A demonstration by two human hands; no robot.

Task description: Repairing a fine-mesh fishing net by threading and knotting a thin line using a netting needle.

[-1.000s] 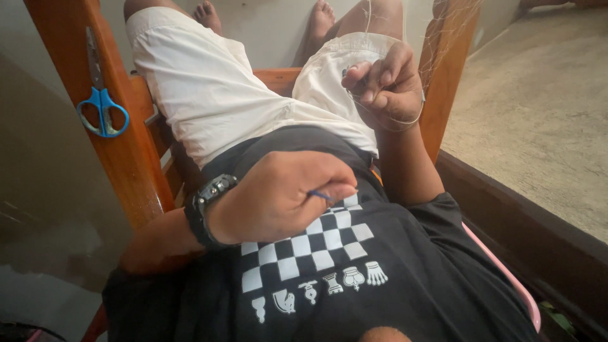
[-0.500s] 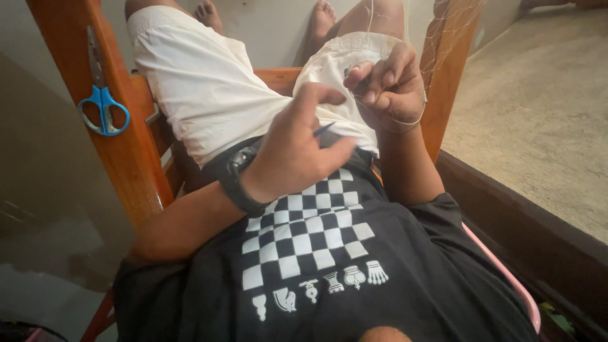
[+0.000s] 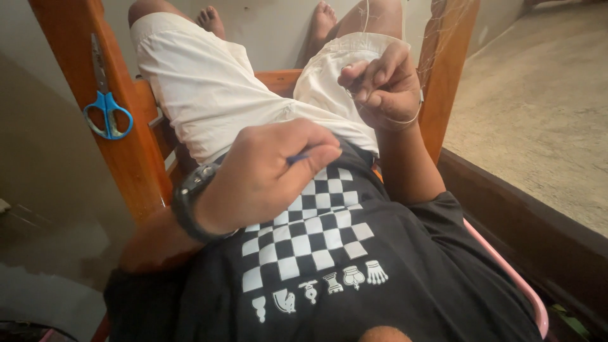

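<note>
A: Where's the thread from your hands?

B: The thin thread (image 3: 405, 119) loops at your right hand (image 3: 380, 85), up at one o'clock from your left hand (image 3: 266, 174), well apart. The right is nearer it.

A: The hands?

B: Left curled shut, pinching a slim blue tool (image 3: 297, 158), long axis toward two o'clock. Right fingers pinched closed on thread over white shorts (image 3: 209, 82).

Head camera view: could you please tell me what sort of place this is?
Probably a home handicraft spot: a wooden frame strung with fine netting, blue scissors hanging on it, bare concrete floor.
</note>
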